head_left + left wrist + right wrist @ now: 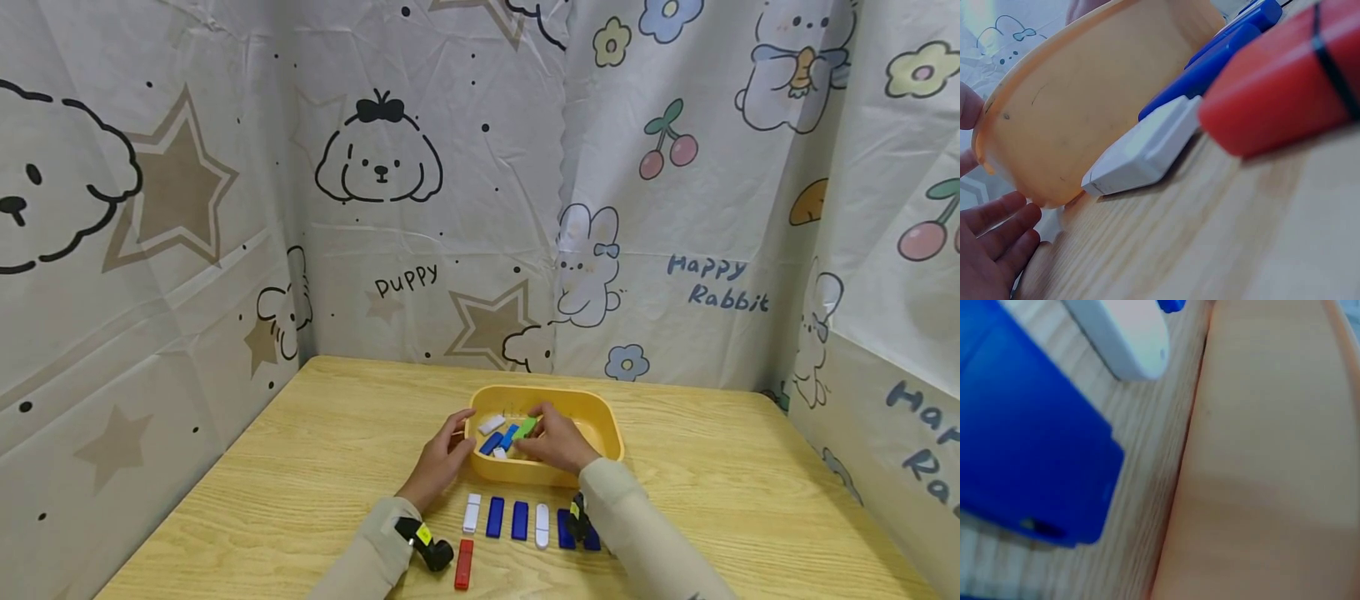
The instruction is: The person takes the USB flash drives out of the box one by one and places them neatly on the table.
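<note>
A: What's lying nearest on the wood-grain table (315, 467)?

B: A glossy red block (464, 563), then a row of smooth blue and white blocks (517, 520) just beyond it.

A: And the hands?

B: The left hand (440, 463) is resting with relaxed, spread fingers against the yellow tray (606, 427) at its 9 o'clock wall. The right hand (551, 442) is reaching in over the 6 o'clock rim, its fingers curling on a green block (527, 427).

A: The tray?

B: Rounded matte plastic, sitting mid-table, holding blue and white pieces.
</note>
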`<control>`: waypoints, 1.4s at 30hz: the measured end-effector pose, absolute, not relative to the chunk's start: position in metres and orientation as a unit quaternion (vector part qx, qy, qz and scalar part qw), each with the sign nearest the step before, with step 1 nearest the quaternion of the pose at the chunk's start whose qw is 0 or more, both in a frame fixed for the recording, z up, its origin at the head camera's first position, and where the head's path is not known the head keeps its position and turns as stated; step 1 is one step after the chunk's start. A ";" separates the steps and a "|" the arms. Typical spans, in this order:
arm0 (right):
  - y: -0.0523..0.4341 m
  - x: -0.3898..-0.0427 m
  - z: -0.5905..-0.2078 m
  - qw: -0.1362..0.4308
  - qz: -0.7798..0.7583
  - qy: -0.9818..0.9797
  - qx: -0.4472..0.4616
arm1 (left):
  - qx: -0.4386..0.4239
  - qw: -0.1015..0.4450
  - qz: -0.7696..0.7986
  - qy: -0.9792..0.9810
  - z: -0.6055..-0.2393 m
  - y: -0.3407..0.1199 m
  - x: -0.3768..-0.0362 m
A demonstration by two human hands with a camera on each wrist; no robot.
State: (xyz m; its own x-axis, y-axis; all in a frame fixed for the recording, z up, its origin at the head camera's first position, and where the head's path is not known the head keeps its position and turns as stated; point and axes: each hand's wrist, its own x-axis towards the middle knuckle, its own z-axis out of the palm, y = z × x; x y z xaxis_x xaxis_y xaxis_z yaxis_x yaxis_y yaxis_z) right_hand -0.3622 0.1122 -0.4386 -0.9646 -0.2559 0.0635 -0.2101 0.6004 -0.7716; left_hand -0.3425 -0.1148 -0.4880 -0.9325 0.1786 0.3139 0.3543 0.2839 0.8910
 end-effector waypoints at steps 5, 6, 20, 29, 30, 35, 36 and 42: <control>0.110 -0.361 -0.438 0.013 -0.421 0.898 -0.130 | -0.168 0.079 -0.571 -0.799 -0.487 -0.115 -0.343; 0.110 -0.360 -0.437 0.011 -0.422 0.898 -0.128 | -0.168 0.081 -0.570 -0.800 -0.487 -0.115 -0.344; 0.113 -0.347 -0.424 -0.043 -0.463 0.874 -0.139 | -0.158 0.080 -0.566 -0.805 -0.493 -0.115 -0.344; 0.108 -0.303 -0.409 -0.084 -0.422 0.858 -0.282 | -0.168 0.075 -0.571 -0.800 -0.491 -0.116 -0.346; 0.107 -0.296 -0.409 -0.079 -0.420 0.856 -0.292 | -0.168 0.074 -0.571 -0.800 -0.490 -0.116 -0.346; 0.104 -0.270 -0.410 -0.007 -0.404 0.858 -0.317 | -0.169 0.073 -0.569 -0.802 -0.489 -0.116 -0.346; 0.103 -0.266 -0.412 0.008 -0.395 0.860 -0.322 | -0.168 0.073 -0.568 -0.802 -0.489 -0.116 -0.346; 0.099 -0.252 -0.422 0.064 -0.337 0.870 -0.355 | -0.162 0.073 -0.571 -0.801 -0.490 -0.116 -0.346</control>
